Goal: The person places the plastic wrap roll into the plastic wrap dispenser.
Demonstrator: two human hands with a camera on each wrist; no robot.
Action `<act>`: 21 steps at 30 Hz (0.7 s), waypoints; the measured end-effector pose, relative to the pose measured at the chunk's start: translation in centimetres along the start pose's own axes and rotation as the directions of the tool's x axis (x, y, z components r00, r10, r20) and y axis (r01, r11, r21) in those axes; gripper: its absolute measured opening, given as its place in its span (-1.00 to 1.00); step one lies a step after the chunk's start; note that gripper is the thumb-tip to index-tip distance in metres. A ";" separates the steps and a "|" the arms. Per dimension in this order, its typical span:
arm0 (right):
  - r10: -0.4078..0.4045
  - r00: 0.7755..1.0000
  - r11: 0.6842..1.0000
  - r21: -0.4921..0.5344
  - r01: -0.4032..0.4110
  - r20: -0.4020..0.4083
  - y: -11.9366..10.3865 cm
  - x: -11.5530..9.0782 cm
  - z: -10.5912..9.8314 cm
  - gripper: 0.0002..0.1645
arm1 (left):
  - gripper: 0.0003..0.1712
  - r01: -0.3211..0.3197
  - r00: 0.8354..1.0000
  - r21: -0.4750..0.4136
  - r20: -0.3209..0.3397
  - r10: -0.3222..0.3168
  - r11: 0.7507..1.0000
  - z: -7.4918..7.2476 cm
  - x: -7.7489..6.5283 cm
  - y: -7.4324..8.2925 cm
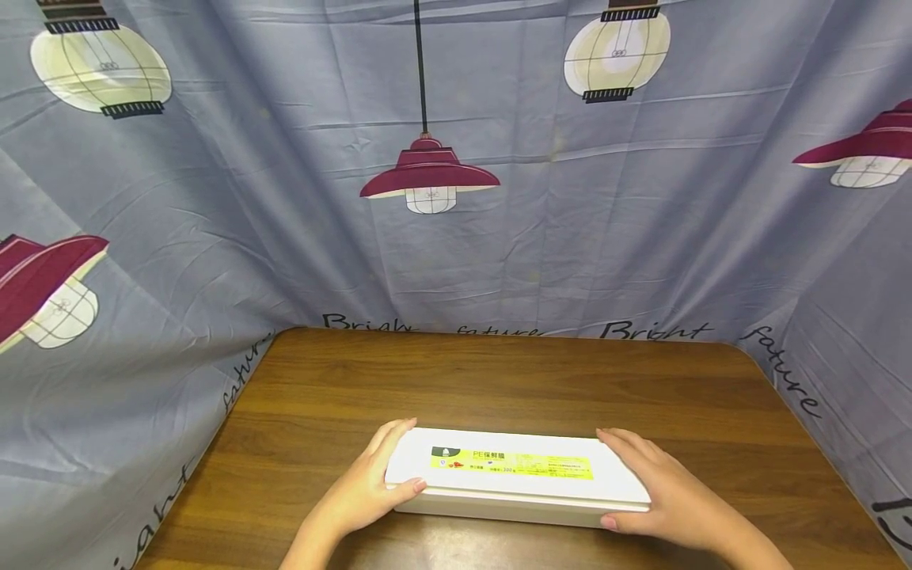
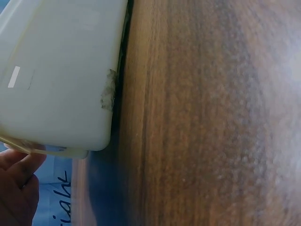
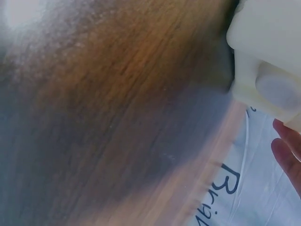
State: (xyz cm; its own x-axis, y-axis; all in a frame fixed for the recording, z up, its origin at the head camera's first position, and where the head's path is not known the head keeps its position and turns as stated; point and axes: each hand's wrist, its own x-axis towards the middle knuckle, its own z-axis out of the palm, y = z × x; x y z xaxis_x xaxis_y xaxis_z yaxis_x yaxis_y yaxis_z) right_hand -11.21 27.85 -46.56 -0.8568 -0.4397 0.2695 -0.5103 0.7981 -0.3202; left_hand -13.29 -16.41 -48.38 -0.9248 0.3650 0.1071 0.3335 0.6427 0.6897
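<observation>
A long white cling film box (image 1: 516, 491) with a yellow label (image 1: 527, 465) on its lid lies crosswise near the table's front edge. My left hand (image 1: 366, 487) grips its left end, thumb at the front and fingers toward the back. At the right end my right hand (image 1: 663, 491) holds it the same way. The left wrist view shows the box's pale side (image 2: 61, 80) with a brownish mark near the lower edge, and fingers (image 2: 23, 169) at its end. In the right wrist view, a rounded recess (image 3: 280, 89) shows in the box's end, with fingertips (image 3: 284, 153) close by.
The brown wooden table (image 1: 456, 380) extends behind and to both sides of the box. A grey-blue curtain (image 1: 456, 261) printed with lamps and lettering hangs along its back and sides. Light glares off the tabletop in both wrist views.
</observation>
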 end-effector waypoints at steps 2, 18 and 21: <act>0.003 1.000 1.000 0.009 -0.003 0.007 0.0 0.0 -0.1 0.20 | 0.01 -0.005 1.000 0.002 -0.008 0.005 1.000 -0.1 0.0 0.0; 0.109 0.994 0.992 -0.063 -0.107 0.028 -2.2 1.0 -1.1 -0.20 | 0.01 0.020 1.000 0.200 -0.023 -0.016 0.980 -0.5 0.2 2.3; 0.127 0.992 0.989 -0.079 -0.126 0.009 -3.1 1.7 -0.7 -0.22 | 0.02 0.027 0.999 0.290 -0.048 -0.014 0.957 -0.5 0.4 3.6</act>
State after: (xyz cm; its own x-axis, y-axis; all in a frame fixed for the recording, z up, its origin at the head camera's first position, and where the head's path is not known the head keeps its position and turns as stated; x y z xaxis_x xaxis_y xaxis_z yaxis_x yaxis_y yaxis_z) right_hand -11.07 24.95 -44.44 -0.9154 -0.3381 0.2185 -0.3906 0.8773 -0.2789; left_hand -12.57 -14.26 -45.53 -0.9370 0.3233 0.1320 0.3471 0.8203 0.4546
